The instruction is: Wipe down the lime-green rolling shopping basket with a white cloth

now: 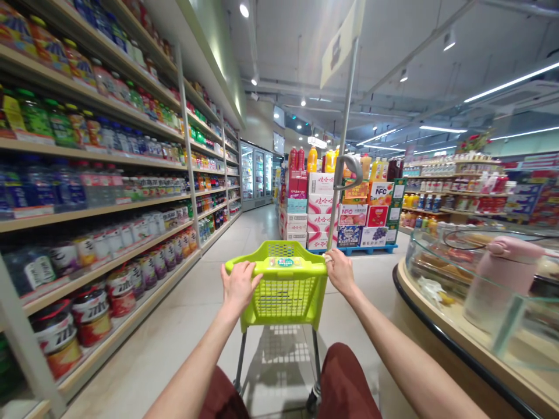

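Observation:
A lime-green shopping cart (283, 297) stands directly in front of me, its basket showing nothing inside that I can make out. My left hand (239, 284) is wrapped over the left end of the cart's handle. At the handle's right corner, my right hand (340, 271) is closed round the edge, beside a thin metal pole (345, 134) that rises past the cart and carries a grey hook and a pale sign. A small label (285, 263) lies on the middle of the handle.
Shelves of bottled drinks (100, 148) line the left side. Ahead on the right are stacked drink cartons (323, 203) on a blue pallet. A curved glass-topped counter (437, 302) with a pink flask (502, 279) stands close on the right. Glass-door coolers (257, 171) are farther back.

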{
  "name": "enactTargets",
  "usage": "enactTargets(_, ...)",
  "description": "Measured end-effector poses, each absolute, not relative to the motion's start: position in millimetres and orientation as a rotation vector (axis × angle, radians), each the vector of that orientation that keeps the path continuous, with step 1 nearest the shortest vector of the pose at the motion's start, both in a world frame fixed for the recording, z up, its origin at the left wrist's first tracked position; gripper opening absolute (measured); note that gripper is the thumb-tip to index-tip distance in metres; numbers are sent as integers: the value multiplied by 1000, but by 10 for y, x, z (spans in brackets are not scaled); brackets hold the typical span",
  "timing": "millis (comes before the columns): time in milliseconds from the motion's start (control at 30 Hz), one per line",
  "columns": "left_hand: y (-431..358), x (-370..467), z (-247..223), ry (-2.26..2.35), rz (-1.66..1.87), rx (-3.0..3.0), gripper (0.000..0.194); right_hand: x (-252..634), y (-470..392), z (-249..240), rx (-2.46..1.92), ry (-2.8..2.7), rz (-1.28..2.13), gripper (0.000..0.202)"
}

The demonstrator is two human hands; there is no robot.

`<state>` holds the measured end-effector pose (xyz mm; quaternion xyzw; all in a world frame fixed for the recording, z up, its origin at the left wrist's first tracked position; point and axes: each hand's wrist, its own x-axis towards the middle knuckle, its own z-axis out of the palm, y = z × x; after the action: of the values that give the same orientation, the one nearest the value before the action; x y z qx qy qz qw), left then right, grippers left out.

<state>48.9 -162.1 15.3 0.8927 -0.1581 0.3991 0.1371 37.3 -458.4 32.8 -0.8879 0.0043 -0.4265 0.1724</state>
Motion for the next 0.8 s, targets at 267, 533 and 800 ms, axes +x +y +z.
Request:
enactTargets(267, -1644, 554, 136, -446, 1129, 2554, 29, 510, -4506, 345, -2533, 56, -1198, 26)
enactTargets(533, -1735, 594, 93, -500, 1026, 2519, 32, 480, -3969, 389, -2524, -169, -1171, 24)
enactTargets(800, -1812, 536, 69, -588, 1041, 2581, 39, 338, -3708, 375, -2614, -547, -1138, 30)
